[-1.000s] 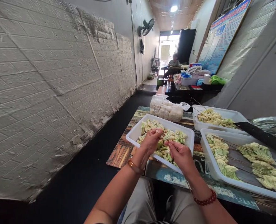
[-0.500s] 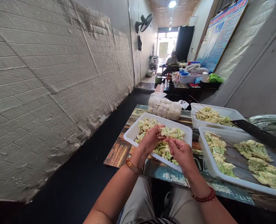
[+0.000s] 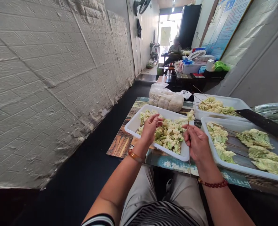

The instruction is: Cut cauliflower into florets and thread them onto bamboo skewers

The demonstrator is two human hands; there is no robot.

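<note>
My right hand (image 3: 196, 141) is closed round a thin skewer (image 3: 190, 166), held nearly upright over the right end of the near tray. A pale cauliflower floret (image 3: 190, 115) is stuck on the skewer's upper end, just above my fingers. Over the middle of the white plastic tray (image 3: 131, 131), my left hand (image 3: 151, 128) hovers with fingers loosely bent and apart, nothing visible in it. Loose cauliflower pieces (image 3: 170, 133) fill this tray below both hands.
Two more white trays, one nearer (image 3: 206, 147) and one farther back (image 3: 237, 102), hold skewered cauliflower. A dark long blade (image 3: 258, 121) lies across them. A bag of pale, rounded items (image 3: 164, 99) stands behind the near tray. A person (image 3: 175, 48) sits at a far table.
My hands have moved apart; the right has shifted right with the skewer, now upright with cauliflower on its end. My left hand has let go and stays over the tray. The view has tilted down.
</note>
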